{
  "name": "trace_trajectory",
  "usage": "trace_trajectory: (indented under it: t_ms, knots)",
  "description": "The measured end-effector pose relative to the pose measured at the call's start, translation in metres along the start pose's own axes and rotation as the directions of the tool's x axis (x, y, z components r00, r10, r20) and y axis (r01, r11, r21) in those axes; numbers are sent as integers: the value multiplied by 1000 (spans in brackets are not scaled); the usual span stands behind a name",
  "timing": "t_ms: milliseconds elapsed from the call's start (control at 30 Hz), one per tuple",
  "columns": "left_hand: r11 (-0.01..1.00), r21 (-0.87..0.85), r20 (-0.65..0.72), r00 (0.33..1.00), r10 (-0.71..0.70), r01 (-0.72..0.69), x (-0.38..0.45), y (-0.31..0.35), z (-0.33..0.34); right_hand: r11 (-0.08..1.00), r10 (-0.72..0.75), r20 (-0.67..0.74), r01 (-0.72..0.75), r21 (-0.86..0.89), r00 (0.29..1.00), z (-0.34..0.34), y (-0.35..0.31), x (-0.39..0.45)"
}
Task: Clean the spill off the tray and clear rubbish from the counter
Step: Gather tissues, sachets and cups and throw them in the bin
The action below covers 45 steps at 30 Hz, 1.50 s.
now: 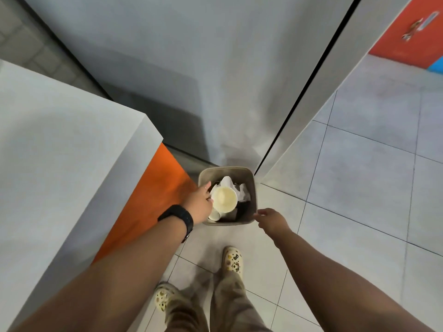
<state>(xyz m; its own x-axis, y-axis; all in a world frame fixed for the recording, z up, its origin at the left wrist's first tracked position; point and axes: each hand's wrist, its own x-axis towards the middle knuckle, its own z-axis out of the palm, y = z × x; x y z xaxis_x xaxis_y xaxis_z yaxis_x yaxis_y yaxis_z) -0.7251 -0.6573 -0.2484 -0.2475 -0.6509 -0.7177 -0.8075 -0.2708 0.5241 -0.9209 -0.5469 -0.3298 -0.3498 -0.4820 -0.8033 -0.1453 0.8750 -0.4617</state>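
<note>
cream paper cup (224,199), upright over bin (253,188)

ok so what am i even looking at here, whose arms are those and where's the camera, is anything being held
There is one picture, taken by a wide-angle camera worn on a person's head, looking down, so the arms and feet are that person's own. No machine is involved. On the tiled floor stands a small bin beside a grey counter with an orange side. The left hand, with a dark watch on its wrist, is at a cream paper cup above the bin; whether it grips it I cannot tell. The right hand is at the bin's near corner, holding nothing visible. Crumpled tissue lies inside.
</note>
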Motion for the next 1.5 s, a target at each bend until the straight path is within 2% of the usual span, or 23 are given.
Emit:
trace_trajectory:
  t_ms: [67,167,333,533,633,767,933,1067,1200,1300,1500]
  knots:
    - [999,37,56,998,-24,22,1,-1,6,1000,-9,13,9,-22,1000,-3,0,-1]
    - [995,102,63,998,-22,15,-6,-7,3,997,-37,37,40,-63,999,-3,-4,2]
    - [994,73,-28,997,-77,79,-27,-16,-24,985,-122,72,129,-112,990,6,-35,-13]
    - [996,73,-112,993,-42,50,-52,-21,-50,952,-244,179,271,-144,953,26,-79,-32]
    - [1000,23,-162,987,-3,7,-74,-19,-61,913,-368,206,394,-104,907,39,-105,-54]
    - [996,28,-242,966,87,-82,-104,-13,-73,872,-484,240,486,53,842,51,-139,-89]
    - [985,-23,-411,900,149,-174,-150,-10,-100,780,-620,335,606,159,710,70,-184,-142]
    - [956,-180,-548,831,98,-232,-182,-17,-118,711,-692,355,676,191,628,83,-210,-172]
    - [929,-270,-640,768,22,-252,-213,-42,-138,666,-738,336,711,225,585,100,-232,-207]
    - [909,-322,-706,707,-43,-266,-241,-77,-157,639,-750,387,737,218,536,128,-244,-232]
    - [882,-393,-755,639,-148,-260,-283,-150,-187,634,-731,475,745,207,490,188,-255,-272]
